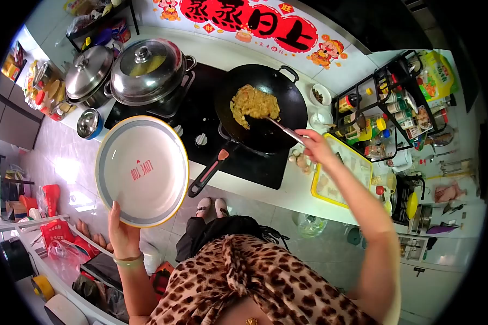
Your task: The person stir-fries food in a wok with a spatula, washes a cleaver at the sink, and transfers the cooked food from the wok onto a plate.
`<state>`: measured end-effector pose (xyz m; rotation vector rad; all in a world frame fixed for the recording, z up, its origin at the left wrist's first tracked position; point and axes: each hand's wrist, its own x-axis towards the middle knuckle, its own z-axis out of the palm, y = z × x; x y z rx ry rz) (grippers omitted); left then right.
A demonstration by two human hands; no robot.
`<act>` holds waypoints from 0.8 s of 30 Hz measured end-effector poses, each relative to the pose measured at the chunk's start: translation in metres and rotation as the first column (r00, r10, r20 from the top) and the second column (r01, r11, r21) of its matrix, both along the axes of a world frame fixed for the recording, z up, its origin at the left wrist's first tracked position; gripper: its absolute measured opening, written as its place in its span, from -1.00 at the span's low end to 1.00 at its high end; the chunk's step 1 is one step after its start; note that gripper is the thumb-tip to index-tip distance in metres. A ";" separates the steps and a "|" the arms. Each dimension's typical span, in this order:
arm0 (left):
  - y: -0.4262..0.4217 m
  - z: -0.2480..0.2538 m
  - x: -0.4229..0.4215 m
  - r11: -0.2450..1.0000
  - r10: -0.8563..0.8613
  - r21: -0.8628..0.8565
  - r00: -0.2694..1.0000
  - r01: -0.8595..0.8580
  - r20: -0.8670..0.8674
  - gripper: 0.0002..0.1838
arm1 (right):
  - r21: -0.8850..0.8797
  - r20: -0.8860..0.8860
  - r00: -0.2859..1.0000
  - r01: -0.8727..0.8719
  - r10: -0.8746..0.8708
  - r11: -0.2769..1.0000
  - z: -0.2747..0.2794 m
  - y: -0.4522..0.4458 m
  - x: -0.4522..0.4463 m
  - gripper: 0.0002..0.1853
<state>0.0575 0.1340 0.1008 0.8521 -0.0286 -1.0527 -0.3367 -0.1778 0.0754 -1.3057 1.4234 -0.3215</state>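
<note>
My left hand grips the lower rim of a white plate with a grey band and red "LOVE YOU" lettering. The plate is held up in front of the stove, its inner face showing and bare of food. My right hand is closed around the metal handle of a spatula. The spatula's head is hidden at the edge of the yellow-brown cooked food, which looks like scrambled egg. That food lies in a black wok on the right burner, whose long handle points toward me.
A lidded steel pot stands on the left burner, with another lidded pot beside it. A small metal bowl is at the counter edge. At right are a yellow-rimmed tray, small bowls and a rack of condiments.
</note>
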 end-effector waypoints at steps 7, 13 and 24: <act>-0.024 0.018 0.023 0.994 -0.112 0.030 0.990 0.110 0.085 -0.63 | 0.452 0.247 0.959 0.015 -0.141 0.892 -0.007 0.004 0.039 -0.75; -0.050 0.024 0.026 0.960 -0.274 -0.001 0.946 0.278 0.173 -0.60 | 0.477 0.474 0.839 0.010 -0.267 0.879 -0.018 0.024 0.045 -0.76; -0.120 0.048 0.004 0.930 -0.366 0.107 0.868 0.351 0.336 -0.57 | 0.269 0.600 0.746 0.151 -0.288 0.951 0.006 0.089 0.024 -0.74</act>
